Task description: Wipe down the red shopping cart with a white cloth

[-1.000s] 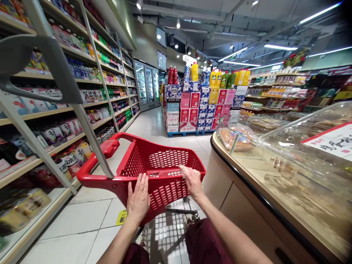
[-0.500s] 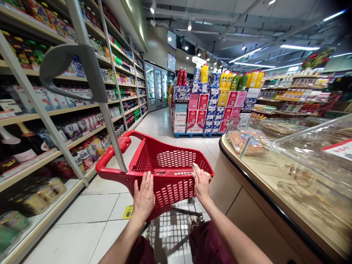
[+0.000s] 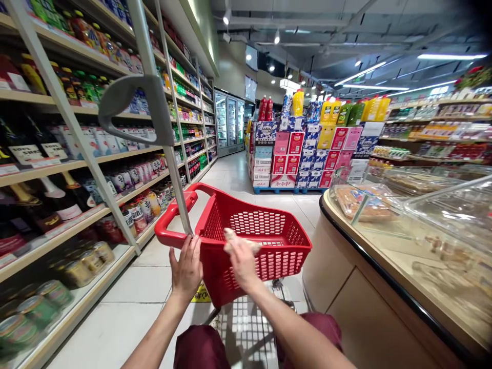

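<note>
A red plastic shopping cart (image 3: pixel 265 261) stands sideways in front of me, with its handle end to the left and a grey metal pole (image 3: pixel 179 189) rising beside the handle. My left hand (image 3: pixel 186 269) rests on the near rim close to the pole's foot, fingers stretched out. At the middle of the same rim, my right hand (image 3: pixel 243 262) is closed on a cream-coloured cloth (image 3: pixel 232 238), pressing it along the rim. The basket looks bare inside. Part of the cloth is hidden beneath my fingers.
Shelves of drinks (image 3: pixel 92 107) run along the left. A glass-topped food counter (image 3: pixel 346 246) with a black edge curves close on the right. Ahead, stacked drink cartons (image 3: pixel 294 154) stand on a blue pallet (image 3: pixel 277 190). Glass-door refrigerators (image 3: pixel 230 120) are farther back.
My right hand has slid left with the cloth, from the rim's far right corner to its middle. My left hand has shifted left along the rim towards the pole. The view has turned slightly left.
</note>
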`<act>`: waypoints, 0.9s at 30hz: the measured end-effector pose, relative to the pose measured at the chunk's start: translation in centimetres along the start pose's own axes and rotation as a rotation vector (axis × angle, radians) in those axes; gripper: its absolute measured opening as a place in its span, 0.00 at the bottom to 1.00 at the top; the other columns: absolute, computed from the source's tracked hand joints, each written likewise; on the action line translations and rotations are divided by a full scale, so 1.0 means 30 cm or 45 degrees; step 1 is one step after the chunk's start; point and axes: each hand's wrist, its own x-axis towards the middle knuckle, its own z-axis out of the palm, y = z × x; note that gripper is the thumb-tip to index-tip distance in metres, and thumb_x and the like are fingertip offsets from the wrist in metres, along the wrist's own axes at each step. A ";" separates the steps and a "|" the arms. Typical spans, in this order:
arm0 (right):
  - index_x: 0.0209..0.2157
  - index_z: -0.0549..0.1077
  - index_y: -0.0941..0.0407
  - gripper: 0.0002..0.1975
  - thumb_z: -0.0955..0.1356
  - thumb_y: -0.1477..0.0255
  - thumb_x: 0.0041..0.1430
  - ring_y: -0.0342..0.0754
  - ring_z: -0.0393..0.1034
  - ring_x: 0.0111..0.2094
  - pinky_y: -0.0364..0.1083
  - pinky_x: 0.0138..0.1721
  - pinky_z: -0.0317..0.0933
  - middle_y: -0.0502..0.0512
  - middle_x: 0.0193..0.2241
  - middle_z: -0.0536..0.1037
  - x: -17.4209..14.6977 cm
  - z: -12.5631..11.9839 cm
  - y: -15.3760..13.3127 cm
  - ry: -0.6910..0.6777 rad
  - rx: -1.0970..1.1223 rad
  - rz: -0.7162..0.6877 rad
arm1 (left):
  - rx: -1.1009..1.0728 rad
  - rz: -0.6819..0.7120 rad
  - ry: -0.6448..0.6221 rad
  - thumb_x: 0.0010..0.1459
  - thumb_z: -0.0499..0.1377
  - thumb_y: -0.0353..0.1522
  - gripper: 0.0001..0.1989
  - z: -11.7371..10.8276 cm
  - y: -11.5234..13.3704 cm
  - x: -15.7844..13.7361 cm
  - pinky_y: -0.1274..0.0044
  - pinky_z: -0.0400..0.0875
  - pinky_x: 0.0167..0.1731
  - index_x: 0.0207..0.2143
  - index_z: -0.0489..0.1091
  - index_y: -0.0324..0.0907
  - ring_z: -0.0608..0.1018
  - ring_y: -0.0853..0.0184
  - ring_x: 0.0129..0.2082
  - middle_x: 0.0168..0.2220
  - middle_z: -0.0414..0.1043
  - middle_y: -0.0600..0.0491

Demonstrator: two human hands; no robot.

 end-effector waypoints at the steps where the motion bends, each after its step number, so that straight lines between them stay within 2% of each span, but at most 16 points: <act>1: 0.48 0.68 0.54 0.16 0.58 0.72 0.61 0.48 0.62 0.49 0.51 0.52 0.56 0.57 0.47 0.70 0.030 0.050 -0.069 -0.011 0.052 -0.039 | -0.005 0.005 0.048 0.52 0.45 0.24 0.29 0.003 -0.006 0.007 0.62 0.33 0.58 0.58 0.49 0.41 0.63 0.63 0.55 0.52 0.65 0.44; 3: 0.47 0.69 0.54 0.15 0.60 0.72 0.59 0.49 0.61 0.49 0.51 0.51 0.56 0.57 0.48 0.69 0.086 0.112 -0.165 -0.037 0.065 -0.080 | -0.010 0.008 0.144 0.53 0.46 0.25 0.27 0.012 -0.007 0.022 0.63 0.36 0.58 0.57 0.51 0.40 0.65 0.64 0.53 0.50 0.68 0.44; 5: 0.46 0.70 0.54 0.14 0.61 0.73 0.58 0.48 0.63 0.47 0.50 0.50 0.58 0.56 0.47 0.70 0.106 0.091 -0.174 -0.079 0.049 -0.096 | -0.013 0.006 0.184 0.53 0.47 0.25 0.27 0.019 0.001 0.027 0.64 0.39 0.58 0.57 0.51 0.39 0.65 0.64 0.54 0.49 0.68 0.44; 8: 0.46 0.69 0.52 0.16 0.60 0.76 0.57 0.46 0.67 0.41 0.47 0.44 0.62 0.54 0.42 0.73 0.045 -0.045 -0.061 -0.102 0.015 -0.092 | -0.008 0.035 0.137 0.52 0.46 0.23 0.29 0.013 0.023 -0.002 0.63 0.39 0.58 0.58 0.49 0.38 0.61 0.64 0.56 0.52 0.64 0.43; 10: 0.48 0.67 0.51 0.18 0.60 0.75 0.57 0.48 0.68 0.41 0.49 0.42 0.64 0.55 0.43 0.73 -0.008 -0.099 0.035 0.016 -0.077 -0.096 | 0.047 0.092 0.093 0.50 0.46 0.22 0.31 0.017 0.039 -0.028 0.63 0.38 0.59 0.59 0.48 0.38 0.58 0.63 0.58 0.54 0.62 0.44; 11: 0.49 0.67 0.51 0.18 0.60 0.75 0.56 0.50 0.68 0.42 0.51 0.42 0.64 0.56 0.43 0.73 -0.024 -0.092 0.069 0.094 -0.129 -0.107 | 0.097 0.127 0.102 0.48 0.46 0.22 0.32 0.026 0.043 -0.032 0.64 0.37 0.59 0.58 0.49 0.36 0.57 0.63 0.59 0.55 0.61 0.44; 13: 0.48 0.68 0.49 0.18 0.60 0.75 0.56 0.52 0.68 0.43 0.54 0.43 0.64 0.55 0.43 0.74 -0.029 -0.022 0.085 0.203 -0.145 -0.143 | 0.244 0.286 0.063 0.45 0.45 0.20 0.34 0.052 0.037 -0.015 0.65 0.37 0.60 0.58 0.50 0.34 0.54 0.63 0.60 0.56 0.59 0.46; 15: 0.49 0.67 0.49 0.19 0.60 0.74 0.55 0.52 0.68 0.45 0.53 0.44 0.64 0.54 0.46 0.72 -0.016 0.060 0.039 0.137 -0.075 -0.252 | 0.378 0.362 0.079 0.45 0.45 0.20 0.33 0.066 0.019 0.023 0.65 0.37 0.60 0.57 0.52 0.34 0.53 0.63 0.60 0.57 0.58 0.46; 17: 0.49 0.67 0.49 0.20 0.60 0.75 0.54 0.51 0.67 0.46 0.51 0.44 0.65 0.54 0.47 0.71 -0.001 0.087 0.001 0.062 -0.032 -0.303 | 0.438 0.384 0.083 0.47 0.46 0.23 0.31 0.063 0.005 0.053 0.65 0.36 0.60 0.56 0.53 0.34 0.52 0.63 0.61 0.57 0.57 0.46; 19: 0.46 0.69 0.50 0.20 0.60 0.77 0.53 0.51 0.67 0.44 0.51 0.44 0.64 0.54 0.46 0.72 0.002 0.043 0.028 0.030 -0.056 -0.258 | 0.418 0.395 0.010 0.48 0.48 0.26 0.30 0.059 0.006 0.056 0.66 0.36 0.60 0.57 0.53 0.34 0.51 0.62 0.61 0.57 0.57 0.45; 23: 0.43 0.71 0.52 0.18 0.60 0.79 0.51 0.52 0.66 0.44 0.56 0.47 0.60 0.56 0.44 0.73 -0.032 -0.114 0.144 0.070 -0.209 -0.059 | 0.307 0.312 -0.151 0.46 0.50 0.29 0.34 0.087 0.069 -0.002 0.66 0.39 0.60 0.58 0.50 0.34 0.48 0.60 0.62 0.59 0.52 0.45; 25: 0.46 0.69 0.53 0.19 0.59 0.79 0.53 0.51 0.64 0.47 0.56 0.49 0.58 0.56 0.47 0.70 -0.035 -0.133 0.135 0.055 -0.214 -0.046 | 0.256 0.234 -0.183 0.45 0.51 0.28 0.34 0.111 0.120 -0.027 0.66 0.41 0.60 0.58 0.50 0.33 0.47 0.60 0.62 0.60 0.52 0.44; 27: 0.49 0.66 0.53 0.19 0.59 0.78 0.55 0.49 0.60 0.51 0.54 0.51 0.57 0.56 0.51 0.67 -0.024 -0.110 0.100 -0.039 -0.168 -0.132 | 0.209 0.182 -0.205 0.45 0.50 0.28 0.34 0.130 0.160 -0.036 0.67 0.41 0.60 0.57 0.51 0.32 0.48 0.60 0.62 0.59 0.52 0.43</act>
